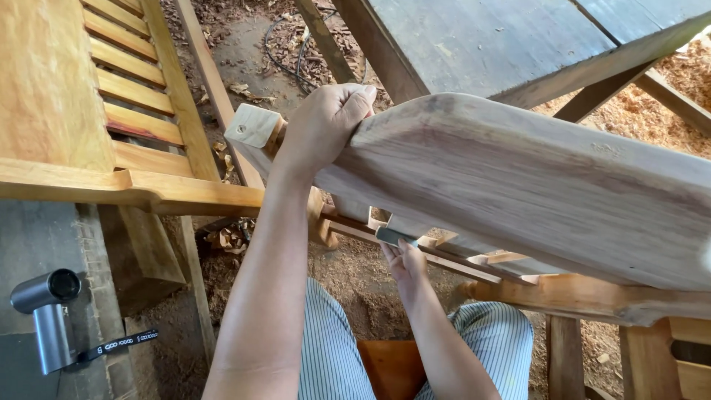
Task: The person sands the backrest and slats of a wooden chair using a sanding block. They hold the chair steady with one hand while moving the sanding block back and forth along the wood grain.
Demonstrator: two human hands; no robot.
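at six o'clock, our knees in striped trousers (337,348) sit over a sawdust floor (355,285). just beyond them our right hand (406,263) reaches up beneath the work, its fingers (392,253) pinching a small grey metal tool (395,236) against the underside slats (444,255) of a wooden chair frame. at nine o'clock a grey cylindrical gadget with a black strap (46,315) lies on a dark desk (29,237). toward the centre, our left hand (322,122) grips the top edge of the broad curved plank (518,185), fingers (348,100) curled and pressed together over its rim, beside a squared-off post end (254,126). the plank runs tilted from eleven o'clock to three o'clock across our view. at ten o'clock stands a varnished slatted bench (126,96); at one o'clock, farthest off, a weathered grey tabletop (489,41) above wood shavings.
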